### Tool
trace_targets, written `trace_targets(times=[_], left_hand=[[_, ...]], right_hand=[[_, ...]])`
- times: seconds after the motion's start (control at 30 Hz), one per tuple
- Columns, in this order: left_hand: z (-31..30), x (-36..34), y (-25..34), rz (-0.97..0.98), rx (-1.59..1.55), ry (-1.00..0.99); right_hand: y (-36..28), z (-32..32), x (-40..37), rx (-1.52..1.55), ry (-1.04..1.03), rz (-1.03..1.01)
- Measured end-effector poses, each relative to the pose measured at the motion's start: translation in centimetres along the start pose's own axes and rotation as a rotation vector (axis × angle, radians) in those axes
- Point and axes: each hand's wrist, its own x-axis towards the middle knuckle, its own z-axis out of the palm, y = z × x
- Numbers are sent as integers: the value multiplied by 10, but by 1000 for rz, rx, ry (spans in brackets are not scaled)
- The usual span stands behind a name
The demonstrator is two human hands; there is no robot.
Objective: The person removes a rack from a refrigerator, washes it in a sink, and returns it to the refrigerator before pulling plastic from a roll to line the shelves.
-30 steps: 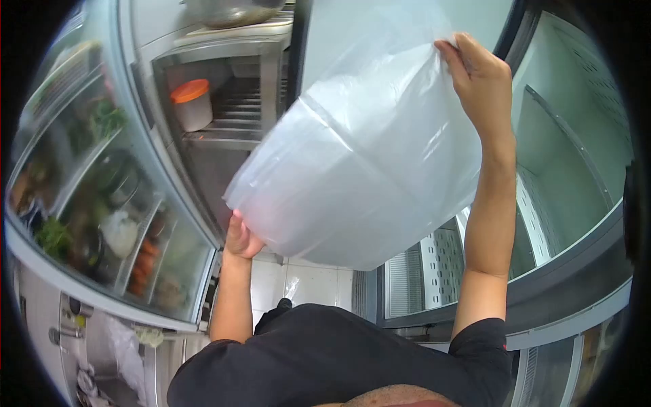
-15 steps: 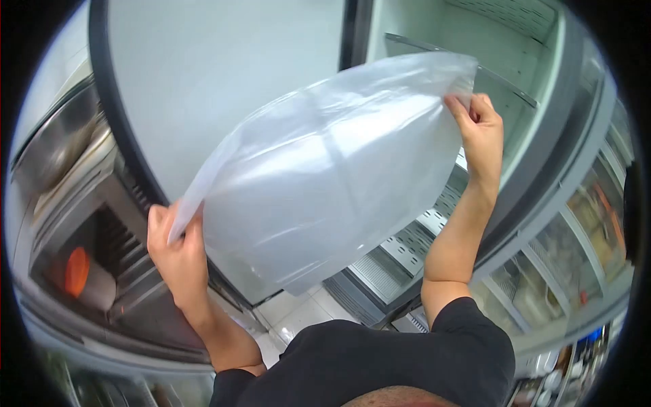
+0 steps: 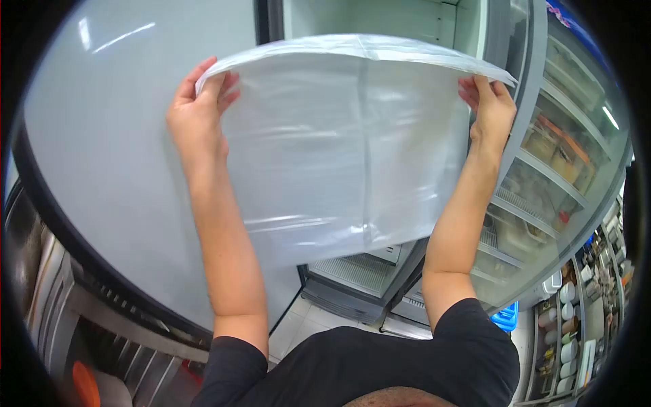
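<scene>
A large translucent plastic bag [image 3: 325,156] hangs spread out between my two hands, its fold line running down the middle. My left hand [image 3: 200,112] pinches the upper left corner, thumb on the near side. At the upper right corner, my right hand [image 3: 489,108] is closed on the edge in the same way. The bag's top edge bows upward, and its lower edge hangs loose above the floor. Behind it stands an open upright fridge [image 3: 386,20], mostly hidden by the plastic.
The fridge door [image 3: 135,176] swings wide on the left. To the right, a glass-door fridge [image 3: 542,169] holds containers on shelves. Farther right is a rack [image 3: 569,339] of stacked dishes, near a blue container [image 3: 505,317]. An orange item [image 3: 85,383] lies at lower left.
My left hand has risen, bringing the tilted bag nearly level and stretching it wide. My right hand has moved slightly right. The view has turned rightward, showing more of the rack.
</scene>
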Motion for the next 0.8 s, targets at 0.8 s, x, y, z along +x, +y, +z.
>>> trace_targets(times=[0.8], left_hand=[[276,299,-150,294,857,-773]], right_hand=[[47,135,227,-1569,-352,-604]])
